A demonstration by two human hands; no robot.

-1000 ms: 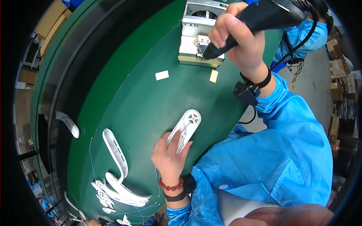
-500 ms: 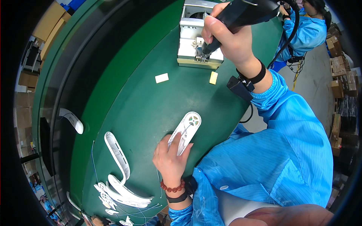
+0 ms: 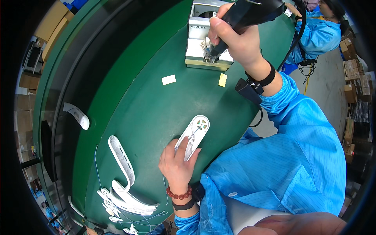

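Observation:
My left hand [image 3: 177,162] grips the lower part of a long white plastic housing [image 3: 197,138], its open side up on the green table. A round white speaker-like part [image 3: 201,124] sits in the housing's far end, with a thin blue wire running from it under my fingers. My right hand [image 3: 242,44] is wrapped round a black electric screwdriver [image 3: 254,16]. The screwdriver's nose reaches down to the front of a pale box-shaped screw feeder [image 3: 196,51] at the far side. Its very tip is hard to make out among the small metal parts there.
White curved housings [image 3: 122,158] and small white parts with blue wires [image 3: 107,201] lie at the near left. A white label [image 3: 169,80] and a yellow one [image 3: 222,80] lie before the feeder. Another white piece [image 3: 78,116] rests along the dark left strip. A co-worker [image 3: 317,35] sits far right.
The white piece along the left strip has moved away from me. My screwdriver has shifted very slightly left at the feeder. My left hand stays on the housing.

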